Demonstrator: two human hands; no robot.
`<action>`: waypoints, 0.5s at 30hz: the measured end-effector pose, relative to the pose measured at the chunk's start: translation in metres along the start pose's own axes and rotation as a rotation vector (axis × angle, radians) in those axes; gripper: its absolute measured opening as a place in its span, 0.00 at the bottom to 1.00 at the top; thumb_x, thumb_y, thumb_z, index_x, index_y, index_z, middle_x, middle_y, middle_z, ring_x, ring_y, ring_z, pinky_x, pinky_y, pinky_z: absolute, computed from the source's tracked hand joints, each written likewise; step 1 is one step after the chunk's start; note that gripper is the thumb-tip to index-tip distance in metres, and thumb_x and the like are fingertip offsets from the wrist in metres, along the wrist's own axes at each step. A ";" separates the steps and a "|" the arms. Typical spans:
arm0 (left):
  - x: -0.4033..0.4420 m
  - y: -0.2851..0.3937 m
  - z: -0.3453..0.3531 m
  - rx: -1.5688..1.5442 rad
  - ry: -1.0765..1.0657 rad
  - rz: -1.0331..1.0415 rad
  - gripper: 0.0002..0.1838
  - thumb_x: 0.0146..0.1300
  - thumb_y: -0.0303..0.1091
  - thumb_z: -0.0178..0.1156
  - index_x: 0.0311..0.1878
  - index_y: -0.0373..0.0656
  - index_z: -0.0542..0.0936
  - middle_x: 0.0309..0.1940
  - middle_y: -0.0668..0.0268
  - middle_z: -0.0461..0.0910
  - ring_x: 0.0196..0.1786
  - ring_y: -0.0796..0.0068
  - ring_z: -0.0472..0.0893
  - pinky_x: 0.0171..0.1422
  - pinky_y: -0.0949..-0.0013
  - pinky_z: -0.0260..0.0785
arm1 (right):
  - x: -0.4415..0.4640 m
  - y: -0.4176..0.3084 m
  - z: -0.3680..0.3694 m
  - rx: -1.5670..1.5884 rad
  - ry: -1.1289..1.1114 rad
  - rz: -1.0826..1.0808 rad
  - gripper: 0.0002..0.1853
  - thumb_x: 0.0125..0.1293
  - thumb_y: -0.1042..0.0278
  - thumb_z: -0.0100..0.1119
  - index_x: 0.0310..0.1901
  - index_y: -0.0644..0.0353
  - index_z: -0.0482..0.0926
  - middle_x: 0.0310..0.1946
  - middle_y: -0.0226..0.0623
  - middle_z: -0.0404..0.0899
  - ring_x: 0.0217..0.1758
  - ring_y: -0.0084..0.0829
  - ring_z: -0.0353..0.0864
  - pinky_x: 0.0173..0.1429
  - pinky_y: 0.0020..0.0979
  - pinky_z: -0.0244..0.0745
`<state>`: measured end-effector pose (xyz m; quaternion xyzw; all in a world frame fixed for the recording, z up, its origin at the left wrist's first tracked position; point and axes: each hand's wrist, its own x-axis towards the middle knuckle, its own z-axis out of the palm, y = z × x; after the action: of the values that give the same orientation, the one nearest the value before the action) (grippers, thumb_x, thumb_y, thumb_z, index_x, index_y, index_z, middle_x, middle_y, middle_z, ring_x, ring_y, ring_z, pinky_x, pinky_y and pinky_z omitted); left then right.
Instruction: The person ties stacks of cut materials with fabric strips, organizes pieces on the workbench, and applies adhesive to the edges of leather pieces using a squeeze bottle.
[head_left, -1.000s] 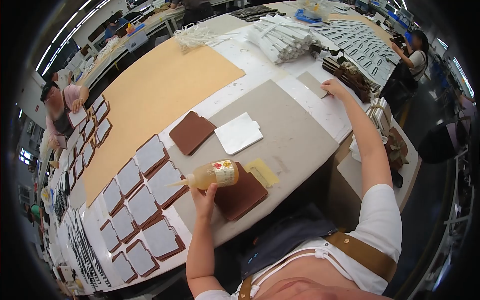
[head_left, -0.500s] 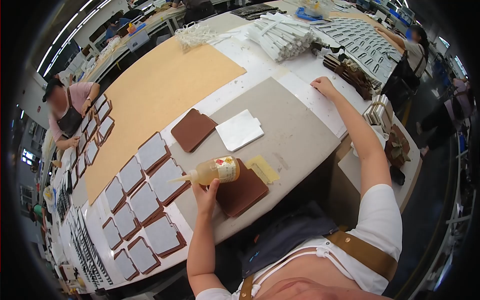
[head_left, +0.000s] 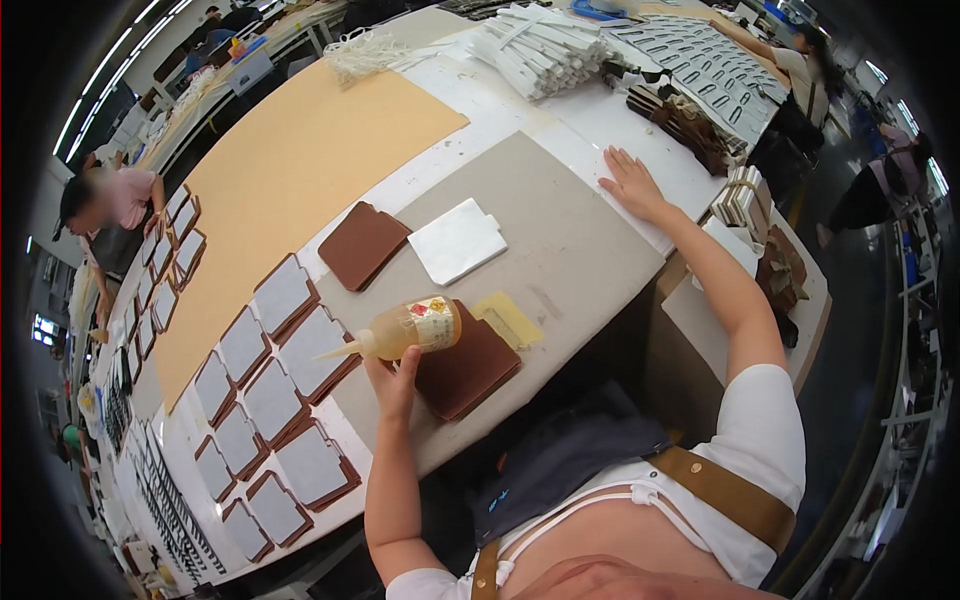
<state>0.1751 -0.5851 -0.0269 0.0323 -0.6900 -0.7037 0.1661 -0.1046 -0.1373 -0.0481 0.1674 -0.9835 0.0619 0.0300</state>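
Note:
My left hand (head_left: 393, 380) is closed around a squeeze bottle (head_left: 412, 328) of yellowish liquid. The bottle lies tilted on its side in the air, its thin nozzle pointing left. Beneath it is a stack of brown leather-like pieces (head_left: 470, 375), partly covered by the bottle. Farther right, my right hand (head_left: 634, 186) lies with fingers outstretched by the right edge of the grey board (head_left: 570, 240), and nothing shows in it. A second brown stack (head_left: 362, 246) and a stack of white pieces (head_left: 458, 242) sit side by side on the board.
Several brown pieces topped with light sheets (head_left: 277, 400) lie in rows at left. A yellow pad (head_left: 508, 318) is beside the near stack. Bundled white strips (head_left: 540, 50) and a tan sheet (head_left: 300, 170) lie beyond. A co-worker (head_left: 110, 205) leans over similar pieces.
My right hand has gone from curled fingers to outstretched ones. The whole view has shifted slightly, while my left hand keeps its hold on the bottle.

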 end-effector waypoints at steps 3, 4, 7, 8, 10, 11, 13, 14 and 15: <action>0.002 0.000 0.002 0.010 0.009 0.045 0.25 0.58 0.34 0.66 0.57 0.34 0.72 0.53 0.59 0.76 0.55 0.69 0.75 0.62 0.65 0.65 | 0.002 0.002 0.003 -0.067 0.024 0.156 0.47 0.68 0.31 0.37 0.72 0.68 0.46 0.75 0.51 0.41 0.79 0.44 0.37 0.78 0.42 0.35; 0.002 0.000 0.001 0.011 0.019 0.053 0.25 0.58 0.34 0.66 0.56 0.34 0.72 0.53 0.59 0.76 0.55 0.69 0.75 0.62 0.65 0.65 | 0.002 0.001 0.003 -0.077 0.010 0.208 0.48 0.67 0.30 0.37 0.72 0.68 0.46 0.75 0.52 0.40 0.79 0.45 0.37 0.78 0.42 0.35; 0.003 -0.001 -0.001 0.029 0.043 0.039 0.24 0.58 0.34 0.66 0.56 0.34 0.72 0.51 0.60 0.76 0.54 0.70 0.76 0.61 0.65 0.66 | 0.000 -0.007 -0.004 -0.111 -0.053 0.373 0.51 0.65 0.27 0.36 0.72 0.69 0.44 0.75 0.52 0.37 0.79 0.48 0.36 0.78 0.43 0.33; 0.002 -0.001 -0.001 0.037 0.048 0.026 0.24 0.59 0.34 0.66 0.56 0.34 0.72 0.50 0.60 0.77 0.53 0.70 0.76 0.60 0.66 0.66 | 0.000 -0.013 -0.007 -0.120 -0.087 0.439 0.52 0.65 0.26 0.36 0.72 0.69 0.44 0.76 0.52 0.36 0.79 0.48 0.35 0.78 0.44 0.33; 0.001 0.002 0.001 0.058 0.053 0.023 0.23 0.59 0.34 0.66 0.55 0.34 0.73 0.49 0.60 0.77 0.53 0.70 0.76 0.60 0.66 0.66 | -0.004 -0.015 -0.005 -0.079 -0.063 0.398 0.53 0.64 0.25 0.35 0.72 0.69 0.44 0.76 0.53 0.36 0.79 0.48 0.35 0.78 0.44 0.32; 0.002 0.003 0.001 0.069 0.060 0.027 0.23 0.59 0.34 0.66 0.55 0.34 0.74 0.49 0.60 0.78 0.52 0.70 0.76 0.60 0.66 0.66 | -0.006 -0.007 0.004 -0.030 -0.004 0.286 0.53 0.64 0.25 0.35 0.72 0.70 0.44 0.75 0.53 0.36 0.79 0.48 0.35 0.78 0.45 0.33; 0.003 -0.001 0.000 0.059 0.051 0.038 0.22 0.59 0.34 0.66 0.54 0.34 0.74 0.48 0.60 0.78 0.51 0.70 0.77 0.59 0.66 0.66 | -0.002 -0.008 -0.002 0.051 0.003 0.178 0.54 0.63 0.24 0.36 0.72 0.70 0.44 0.75 0.53 0.38 0.79 0.48 0.36 0.78 0.45 0.34; 0.003 -0.002 0.000 0.056 0.042 0.041 0.22 0.59 0.34 0.66 0.54 0.34 0.74 0.48 0.61 0.78 0.51 0.70 0.77 0.59 0.66 0.66 | 0.000 -0.006 -0.007 0.083 -0.048 0.186 0.54 0.63 0.24 0.37 0.72 0.70 0.45 0.75 0.53 0.39 0.79 0.48 0.37 0.78 0.45 0.35; 0.003 0.000 0.001 0.059 0.037 0.043 0.22 0.58 0.34 0.67 0.54 0.34 0.75 0.47 0.61 0.78 0.50 0.70 0.77 0.58 0.66 0.67 | 0.000 -0.005 -0.011 0.115 -0.102 0.198 0.54 0.63 0.24 0.38 0.72 0.70 0.45 0.75 0.53 0.40 0.79 0.48 0.37 0.78 0.46 0.36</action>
<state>0.1722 -0.5851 -0.0260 0.0353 -0.7077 -0.6787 0.1931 -0.1026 -0.1411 -0.0369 0.0741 -0.9903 0.1122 -0.0360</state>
